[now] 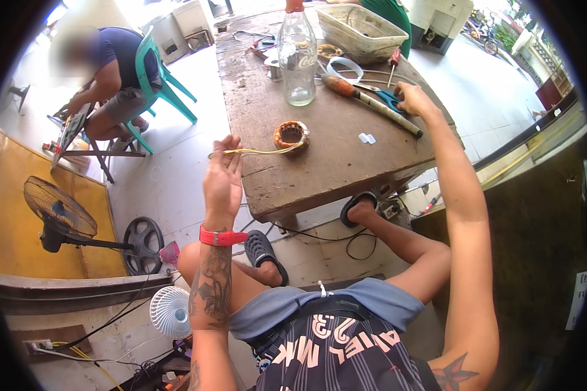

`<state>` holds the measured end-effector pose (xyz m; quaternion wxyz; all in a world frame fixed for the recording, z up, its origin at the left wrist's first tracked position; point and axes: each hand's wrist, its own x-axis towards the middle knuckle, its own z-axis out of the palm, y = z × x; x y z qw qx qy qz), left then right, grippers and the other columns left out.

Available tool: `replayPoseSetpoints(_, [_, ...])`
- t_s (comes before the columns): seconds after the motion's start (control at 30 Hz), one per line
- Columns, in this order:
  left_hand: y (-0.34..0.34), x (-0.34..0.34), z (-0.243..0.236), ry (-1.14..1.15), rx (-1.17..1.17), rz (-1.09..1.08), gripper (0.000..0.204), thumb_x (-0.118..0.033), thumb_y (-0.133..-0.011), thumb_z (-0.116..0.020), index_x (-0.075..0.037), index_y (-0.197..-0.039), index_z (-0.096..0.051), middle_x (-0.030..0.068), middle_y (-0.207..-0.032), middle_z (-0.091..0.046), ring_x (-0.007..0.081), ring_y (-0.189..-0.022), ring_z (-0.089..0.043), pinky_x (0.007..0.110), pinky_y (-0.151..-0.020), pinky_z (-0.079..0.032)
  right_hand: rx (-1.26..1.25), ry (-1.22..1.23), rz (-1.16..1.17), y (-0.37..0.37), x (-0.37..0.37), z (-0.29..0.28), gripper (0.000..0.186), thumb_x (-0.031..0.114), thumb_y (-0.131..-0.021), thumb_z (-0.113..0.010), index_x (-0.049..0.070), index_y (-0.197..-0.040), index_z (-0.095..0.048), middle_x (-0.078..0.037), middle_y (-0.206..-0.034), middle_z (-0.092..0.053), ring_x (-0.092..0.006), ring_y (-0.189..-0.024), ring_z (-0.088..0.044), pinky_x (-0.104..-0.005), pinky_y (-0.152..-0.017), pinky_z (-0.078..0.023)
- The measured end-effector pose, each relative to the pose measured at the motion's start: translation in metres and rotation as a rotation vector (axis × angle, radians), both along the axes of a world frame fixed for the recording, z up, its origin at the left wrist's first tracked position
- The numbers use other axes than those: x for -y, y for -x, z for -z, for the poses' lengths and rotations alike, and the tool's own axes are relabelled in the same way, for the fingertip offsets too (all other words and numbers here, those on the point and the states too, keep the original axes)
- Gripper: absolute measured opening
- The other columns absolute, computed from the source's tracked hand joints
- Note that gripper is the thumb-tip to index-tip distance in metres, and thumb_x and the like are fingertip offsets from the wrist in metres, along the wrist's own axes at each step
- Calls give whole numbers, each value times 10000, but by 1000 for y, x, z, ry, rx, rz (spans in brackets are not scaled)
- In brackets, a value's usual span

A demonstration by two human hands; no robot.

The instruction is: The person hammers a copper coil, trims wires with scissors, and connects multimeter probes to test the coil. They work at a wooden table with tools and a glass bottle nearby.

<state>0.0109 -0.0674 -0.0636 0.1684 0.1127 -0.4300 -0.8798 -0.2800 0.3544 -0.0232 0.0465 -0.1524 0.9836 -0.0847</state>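
A copper-wound motor stator (pixel 291 137) lies on the wooden workbench (pixel 326 173). Its yellow lead wires (pixel 261 152) stretch left to my left hand (pixel 224 179), whose fingers hold them just off the bench's left edge. At the right side of the bench, my right hand (pixel 416 101) is closed on the blue handle of a pair of scissors (pixel 389 98); their blades point left. Just beneath the scissors rests a long tool with an orange handle (pixel 339 85) and a pale, worn shaft. Two small white pieces (pixel 367 138) lie nearer to me.
A clear glass bottle (pixel 298 72) stands behind the stator. Farther back are a plastic bin (pixel 362 31), a second stator (pixel 329 51), a screwdriver (pixel 394 60) and a white strip (pixel 344 68). Someone sits left on a green chair (pixel 160 81). Fans (pixel 59 208) stand at left.
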Motion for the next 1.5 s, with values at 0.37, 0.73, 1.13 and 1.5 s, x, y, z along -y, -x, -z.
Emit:
replayPoseSetpoints(0.37, [-40, 47, -47, -49, -117, -78, 304, -192, -1100, -419, 1, -1299, -544, -24, -783, -413, 90, -644, -399, 266, -612, -403, -76, 324, 141, -114, -83, -59, 588, 316, -841, -843, 52, -1310, -604, -79, -833, -668, -176, -761, -660, -331, -709, -530])
replayPoseSetpoints(0.73, [-89, -26, -64, 531, -12, 43, 295, -256, -1131, -470, -11, -1267, -560, 27, -880, -617, 71, -785, -541, 227, -716, -456, 133, 1054, -41, -323, 77, -18, 422, 205, -856, -872, 9, -1160, -656, -8, -734, -622, -69, -638, -562, -265, -569, -484])
replayPoseSetpoints(1.13, [-104, -59, -63, 537, -36, 108, 197, -174, -1075, -604, -27, -1204, -621, 50, -939, -703, 78, -799, -634, 221, -706, -502, -54, 790, -275, -356, 114, 5, 560, 390, -755, -933, 7, -1065, -667, -129, -757, -666, -215, -627, -625, -340, -620, -521])
replayPoseSetpoints(1.5, [-114, -82, -56, 888, 1, 92, 172, -82, -1030, -653, 12, -1173, -672, 47, -931, -712, 79, -818, -631, 244, -712, -523, -94, 662, -359, -344, 117, -22, 691, 588, -750, -861, 46, -1133, -667, -135, -988, -707, -337, -910, -720, -431, -772, -568])
